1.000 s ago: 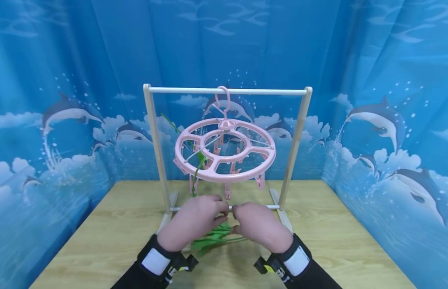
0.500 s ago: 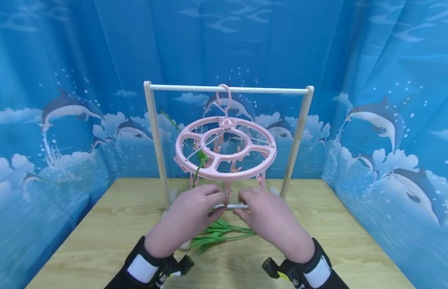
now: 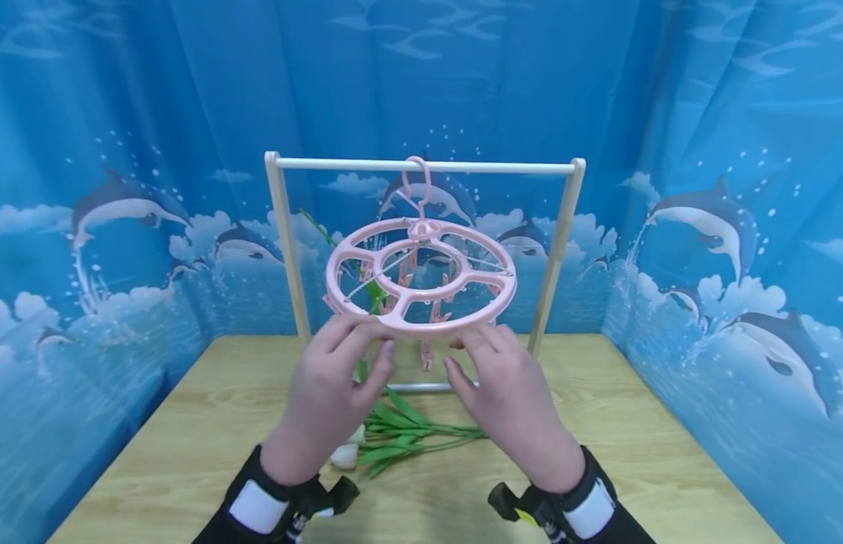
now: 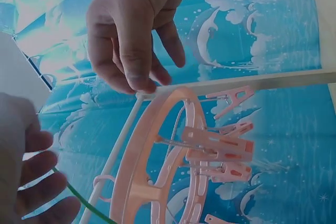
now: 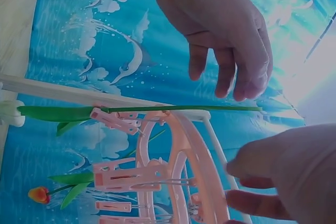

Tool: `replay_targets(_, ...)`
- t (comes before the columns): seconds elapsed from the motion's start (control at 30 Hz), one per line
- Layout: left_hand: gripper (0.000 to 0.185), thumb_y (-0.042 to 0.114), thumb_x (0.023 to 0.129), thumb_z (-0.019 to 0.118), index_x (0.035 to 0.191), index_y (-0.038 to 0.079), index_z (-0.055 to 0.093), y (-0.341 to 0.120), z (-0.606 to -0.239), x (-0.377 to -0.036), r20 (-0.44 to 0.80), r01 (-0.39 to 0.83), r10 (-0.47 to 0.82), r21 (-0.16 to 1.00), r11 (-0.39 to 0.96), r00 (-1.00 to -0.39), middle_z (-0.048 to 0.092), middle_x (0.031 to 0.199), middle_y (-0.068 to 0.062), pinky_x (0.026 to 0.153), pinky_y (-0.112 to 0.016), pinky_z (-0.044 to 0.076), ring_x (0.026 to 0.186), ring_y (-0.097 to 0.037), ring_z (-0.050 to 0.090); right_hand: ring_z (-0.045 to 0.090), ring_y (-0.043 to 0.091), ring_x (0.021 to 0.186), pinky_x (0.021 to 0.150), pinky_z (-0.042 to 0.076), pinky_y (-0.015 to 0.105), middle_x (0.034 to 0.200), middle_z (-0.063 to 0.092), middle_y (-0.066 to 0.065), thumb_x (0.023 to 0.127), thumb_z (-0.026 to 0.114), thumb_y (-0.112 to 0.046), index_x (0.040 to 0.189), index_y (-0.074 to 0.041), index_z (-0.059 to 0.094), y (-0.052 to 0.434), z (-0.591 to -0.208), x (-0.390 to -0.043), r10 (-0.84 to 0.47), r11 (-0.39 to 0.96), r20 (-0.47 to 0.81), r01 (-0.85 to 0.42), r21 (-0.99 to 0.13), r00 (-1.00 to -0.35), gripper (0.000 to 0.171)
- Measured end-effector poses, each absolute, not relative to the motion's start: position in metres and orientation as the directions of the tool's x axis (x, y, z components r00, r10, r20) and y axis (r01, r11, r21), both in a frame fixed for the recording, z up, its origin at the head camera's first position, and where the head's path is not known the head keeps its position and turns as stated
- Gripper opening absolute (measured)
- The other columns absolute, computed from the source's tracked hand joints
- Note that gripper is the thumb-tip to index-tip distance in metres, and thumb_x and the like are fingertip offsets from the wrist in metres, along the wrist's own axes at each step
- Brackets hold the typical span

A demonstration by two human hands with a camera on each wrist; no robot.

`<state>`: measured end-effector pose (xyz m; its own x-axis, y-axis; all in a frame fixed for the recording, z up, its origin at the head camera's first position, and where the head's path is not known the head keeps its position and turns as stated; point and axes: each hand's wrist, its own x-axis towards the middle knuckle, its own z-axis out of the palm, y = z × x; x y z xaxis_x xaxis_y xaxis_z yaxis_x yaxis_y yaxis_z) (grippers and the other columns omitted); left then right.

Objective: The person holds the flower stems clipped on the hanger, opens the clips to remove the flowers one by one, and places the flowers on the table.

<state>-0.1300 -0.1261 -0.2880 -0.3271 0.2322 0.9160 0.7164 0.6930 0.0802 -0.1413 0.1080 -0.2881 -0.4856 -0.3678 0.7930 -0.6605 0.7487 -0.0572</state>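
Observation:
A pink round clip hanger [image 3: 421, 326] hangs from the top bar of a small wooden rack [image 3: 421, 165]. Both hands are raised to its front rim. My left hand [image 3: 367, 344] pinches a thin green tulip stem [image 5: 173, 109] just under the rim; the stem also passes by its fingers [image 4: 37, 182] in the left wrist view. My right hand [image 3: 465, 355] hovers beside a hanging pink clip [image 3: 427, 355], fingers relaxed and holding nothing. More green stems [image 3: 421, 434] and a white tulip [image 3: 345, 453] lie on the table below.
Another stem [image 3: 374, 295] is clipped at the hanger's back left, and an orange tulip [image 5: 39, 195] hangs there. The rack stands on a wooden table [image 3: 632, 453], with blue dolphin-print curtains on three sides.
Both hands have risen from the stems on the table to the hanger's front rim. The left hand has brought one stem up with it.

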Motion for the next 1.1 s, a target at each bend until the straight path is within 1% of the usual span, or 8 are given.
replay_targets(0.1,0.014,0.012,0.101,0.07,0.107,0.002,0.077,-0.129,-0.288,-0.134,0.94,0.671,0.15,0.101,0.734,-0.306,0.073,0.114,-0.016,0.083,-0.041,0.066,0.103,-0.029,0.069,0.068,0.028,0.103,0.084,0.064,0.038,0.111,0.076,0.005,0.084,0.094,-0.01,0.116,-0.009,0.077,0.108,-0.288,-0.144,-0.34,0.745,0.83,-0.665,-0.05,-0.442,0.036)
replay_targets(0.17,0.013,0.01,0.102,0.068,0.108,0.001,0.076,-0.131,-0.288,-0.136,0.944,0.65,0.114,0.123,0.75,-0.311,0.071,0.119,-0.019,0.089,-0.046,0.067,0.11,-0.034,0.068,0.066,0.031,0.108,0.09,0.064,0.042,0.114,0.074,0.008,0.084,0.093,-0.008,0.114,-0.007,0.077,0.107,-0.289,-0.146,-0.325,0.747,0.847,-0.664,-0.042,-0.42,0.034)
replay_targets(0.27,0.012,0.005,0.104,0.066,0.111,0.001,0.075,-0.136,-0.289,-0.142,0.945,0.624,0.083,0.141,0.768,-0.316,0.068,0.124,-0.021,0.092,-0.049,0.066,0.115,-0.038,0.067,0.064,0.035,0.11,0.09,0.063,0.044,0.116,0.072,0.013,0.084,0.092,-0.004,0.111,-0.005,0.078,0.106,-0.291,-0.15,-0.304,0.748,0.87,-0.662,-0.033,-0.388,0.031)
replay_targets(0.43,0.024,-0.009,0.099,0.066,0.115,0.004,0.077,-0.144,-0.293,-0.154,0.949,0.61,0.053,0.156,0.777,-0.31,0.07,0.128,-0.021,0.079,-0.047,0.064,0.117,-0.04,0.067,0.062,0.039,0.11,0.087,0.061,0.046,0.118,0.07,0.018,0.081,0.091,-0.002,0.112,-0.004,0.076,0.106,-0.297,-0.158,-0.28,0.757,0.898,-0.654,-0.01,-0.339,0.034)
replay_targets(0.53,0.028,-0.013,0.098,0.067,0.117,0.005,0.077,-0.148,-0.296,-0.161,0.939,0.578,0.059,0.159,0.801,-0.34,0.071,0.13,-0.019,0.078,-0.045,0.063,0.118,-0.04,0.068,0.061,0.04,0.112,0.088,0.059,0.048,0.12,0.069,0.019,0.08,0.091,-0.001,0.114,-0.004,0.075,0.107,-0.3,-0.163,-0.271,0.764,0.906,-0.646,-0.003,-0.325,0.037)
replay_targets(0.63,0.03,-0.011,0.096,0.073,0.12,0.006,0.077,-0.149,-0.299,-0.167,0.917,0.544,0.08,0.16,0.824,-0.39,0.073,0.133,-0.017,0.084,-0.044,0.066,0.122,-0.038,0.068,0.061,0.041,0.113,0.09,0.059,0.049,0.121,0.069,0.02,0.08,0.092,-0.001,0.116,-0.004,0.074,0.108,-0.302,-0.166,-0.268,0.77,0.906,-0.638,-0.002,-0.327,0.04)
replay_targets(0.8,0.04,-0.009,0.088,0.083,0.124,0.008,0.078,-0.149,-0.304,-0.173,0.883,0.525,0.119,0.158,0.836,-0.455,0.072,0.137,-0.015,0.101,-0.045,0.067,0.132,-0.037,0.065,0.061,0.041,0.114,0.092,0.06,0.049,0.122,0.07,0.019,0.081,0.093,-0.003,0.117,-0.004,0.075,0.108,-0.303,-0.169,-0.271,0.783,0.896,-0.622,-0.008,-0.352,0.041)
replay_targets(1.1,0.033,0.0,0.086,0.091,0.115,0.01,0.082,-0.146,-0.31,-0.176,0.87,0.541,0.144,0.157,0.826,-0.471,0.079,0.127,-0.01,0.114,-0.048,0.06,0.131,-0.033,0.067,0.062,0.039,0.112,0.091,0.061,0.048,0.121,0.071,0.017,0.079,0.095,-0.004,0.117,-0.006,0.076,0.109,-0.307,-0.174,-0.267,0.78,0.894,-0.626,-0.019,-0.359,0.042)
